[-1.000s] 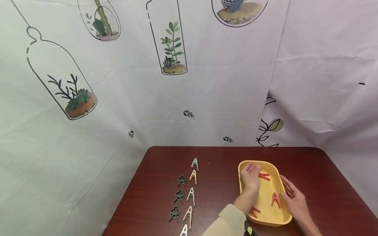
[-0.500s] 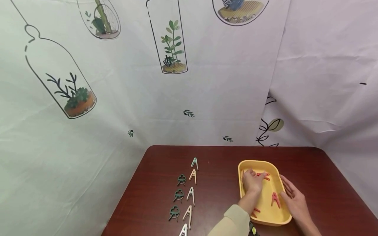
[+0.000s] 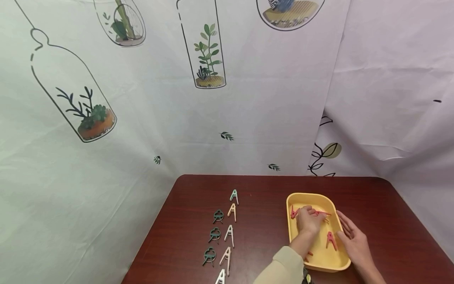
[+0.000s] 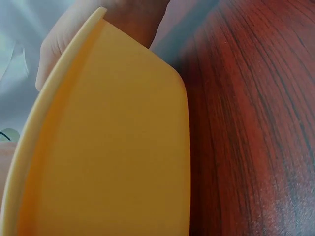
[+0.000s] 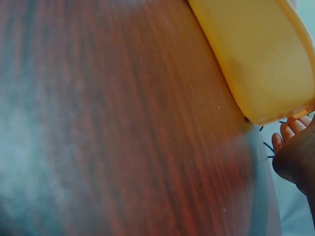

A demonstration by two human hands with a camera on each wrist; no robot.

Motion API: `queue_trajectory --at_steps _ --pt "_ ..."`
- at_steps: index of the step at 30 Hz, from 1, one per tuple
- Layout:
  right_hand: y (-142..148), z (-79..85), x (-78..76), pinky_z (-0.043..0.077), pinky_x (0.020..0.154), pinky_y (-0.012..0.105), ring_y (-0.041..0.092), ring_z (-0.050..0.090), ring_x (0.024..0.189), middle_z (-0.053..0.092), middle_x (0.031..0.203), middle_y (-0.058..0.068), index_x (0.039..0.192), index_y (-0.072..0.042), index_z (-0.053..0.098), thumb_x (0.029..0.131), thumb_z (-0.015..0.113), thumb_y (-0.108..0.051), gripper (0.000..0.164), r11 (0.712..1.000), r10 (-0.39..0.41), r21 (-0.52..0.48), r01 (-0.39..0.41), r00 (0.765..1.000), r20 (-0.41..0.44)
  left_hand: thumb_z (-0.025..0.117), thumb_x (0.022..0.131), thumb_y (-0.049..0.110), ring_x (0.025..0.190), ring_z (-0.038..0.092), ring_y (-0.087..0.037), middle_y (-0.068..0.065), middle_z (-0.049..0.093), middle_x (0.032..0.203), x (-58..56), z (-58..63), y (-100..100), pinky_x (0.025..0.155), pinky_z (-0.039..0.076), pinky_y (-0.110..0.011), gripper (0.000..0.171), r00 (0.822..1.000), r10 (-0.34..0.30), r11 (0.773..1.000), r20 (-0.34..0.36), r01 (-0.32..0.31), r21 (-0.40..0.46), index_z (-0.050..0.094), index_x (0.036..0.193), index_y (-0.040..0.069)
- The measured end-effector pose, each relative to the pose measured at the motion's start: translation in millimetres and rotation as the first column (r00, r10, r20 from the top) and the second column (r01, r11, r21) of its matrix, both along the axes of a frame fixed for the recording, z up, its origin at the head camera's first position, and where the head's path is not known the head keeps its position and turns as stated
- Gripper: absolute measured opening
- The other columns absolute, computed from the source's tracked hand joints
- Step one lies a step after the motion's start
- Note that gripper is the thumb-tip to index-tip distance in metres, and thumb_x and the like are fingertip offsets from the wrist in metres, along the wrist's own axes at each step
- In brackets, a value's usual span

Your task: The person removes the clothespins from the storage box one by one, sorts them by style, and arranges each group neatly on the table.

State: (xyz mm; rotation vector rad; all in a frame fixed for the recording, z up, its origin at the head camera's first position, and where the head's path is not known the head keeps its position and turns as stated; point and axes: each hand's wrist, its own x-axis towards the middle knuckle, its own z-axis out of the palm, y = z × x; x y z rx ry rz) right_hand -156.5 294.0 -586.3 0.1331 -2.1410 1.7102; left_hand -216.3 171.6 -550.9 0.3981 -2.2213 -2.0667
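Note:
My left hand (image 3: 309,223) reaches down inside a yellow plastic tray (image 3: 324,263), its thumb and fingers pinching a red clothespin (image 3: 326,214) near the far end. Another red clothespin (image 3: 294,213) lies against the tray's left wall. One more sits on the right half of the tray floor, spread legs toward me, and a further one is partly hidden beside my left forearm. With the thumb over its right rim and the fingers along the outside, my right hand (image 3: 356,242) holds the tray. In the left wrist view the tray wall covers much of the left hand (image 4: 118,24).
Pale clothespins (image 3: 229,235) stand in a column on the left part of the dark red table (image 3: 262,221). Beside them are several dark green ring-shaped clips (image 3: 214,235). A patterned cloth (image 3: 269,98) hangs behind the table.
My left hand has moved away from the tray's left wall, uncovering a red clothespin there. It now has the far clothespin between thumb and fingers, shifted slightly right. The right hand stays put.

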Motion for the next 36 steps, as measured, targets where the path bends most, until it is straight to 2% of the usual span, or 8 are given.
queue_trajectory --at_steps 2,5,10,16,24,27,31,36 --pt "0.0 -0.2 -0.2 0.041 0.096 0.003 -0.021 0.049 0.123 0.055 0.136 -0.031 0.151 0.016 0.044 0.096 0.055 0.021 0.057 1.000 0.009 -0.011 -0.009 1.000 -0.013 0.096 0.075 0.005 0.082 0.074 -0.016 -0.004 0.077 0.092 1.9 -1.0 1.2 0.075 0.063 -0.034 0.039 1.000 -0.017 0.999 0.001 0.017 -0.048 0.076 0.108 0.001" --pt "0.2 -0.9 -0.7 0.041 0.096 0.003 -0.020 0.051 0.124 0.057 0.137 -0.030 0.151 0.016 0.043 0.095 0.054 0.023 0.057 0.998 0.034 -0.052 -0.036 0.999 -0.039 0.097 0.072 0.006 0.077 0.072 -0.010 0.000 0.077 0.088 3.5 -2.2 4.1 0.072 0.061 -0.030 0.037 0.999 -0.027 0.999 0.030 0.028 -0.041 0.077 0.104 0.004" --pt "2.1 -2.9 0.1 0.041 0.097 0.004 -0.017 0.053 0.125 0.060 0.139 -0.026 0.152 0.016 0.043 0.096 0.052 0.025 0.057 0.991 0.068 -0.108 -0.076 0.995 -0.071 0.096 0.069 0.004 0.075 0.071 -0.010 0.001 0.076 0.082 5.7 0.0 5.7 0.071 0.060 -0.031 0.034 0.994 -0.066 0.995 0.082 0.071 -0.064 0.077 0.097 0.007" --pt "2.3 -0.6 2.5 0.041 0.096 0.004 -0.019 0.052 0.123 0.058 0.138 -0.028 0.153 0.015 0.043 0.098 0.053 0.021 0.056 0.996 0.054 -0.069 -0.055 0.998 -0.025 0.097 0.070 0.005 0.070 0.069 -0.005 0.005 0.075 0.075 7.5 -1.4 4.9 0.066 0.058 -0.026 0.028 0.990 -0.123 0.983 0.076 0.132 -0.129 0.078 0.091 0.009" --pt "2.5 2.2 1.3 0.041 0.095 0.003 -0.023 0.048 0.121 0.052 0.137 -0.029 0.155 0.011 0.042 0.101 0.056 0.014 0.056 1.000 0.008 0.023 -0.009 0.998 0.056 0.098 0.071 0.009 0.066 0.067 -0.002 0.009 0.073 0.071 9.7 0.5 2.6 0.065 0.057 -0.022 0.024 0.983 -0.165 0.972 0.080 0.176 -0.158 0.078 0.084 0.012" --pt "2.9 2.4 1.6 0.041 0.094 0.003 -0.023 0.048 0.121 0.053 0.136 -0.030 0.155 0.012 0.042 0.101 0.056 0.015 0.056 1.000 0.012 0.016 -0.013 0.999 0.049 0.097 0.073 0.006 0.068 0.069 -0.004 0.006 0.074 0.072 10.0 1.8 2.6 0.067 0.058 -0.024 0.023 0.981 -0.172 0.975 0.088 0.182 -0.124 0.079 0.085 0.011" --pt "2.3 2.8 1.7 0.041 0.095 0.003 -0.023 0.049 0.121 0.053 0.136 -0.030 0.154 0.013 0.042 0.101 0.056 0.014 0.055 1.000 0.014 0.009 -0.015 0.999 0.041 0.095 0.076 0.001 0.071 0.072 -0.009 0.000 0.076 0.073 10.5 3.3 2.8 0.068 0.060 -0.027 0.021 0.978 -0.185 0.982 0.093 0.187 -0.016 0.078 0.087 0.009" --pt "1.2 4.0 0.4 0.041 0.095 0.003 -0.023 0.049 0.121 0.054 0.135 -0.030 0.154 0.014 0.043 0.102 0.056 0.012 0.053 1.000 0.004 0.015 -0.005 0.999 0.034 0.092 0.077 -0.004 0.067 0.071 -0.010 0.001 0.074 0.070 11.3 6.2 2.8 0.062 0.059 -0.026 0.021 0.978 -0.189 0.981 0.086 0.185 0.051 0.079 0.085 0.011"
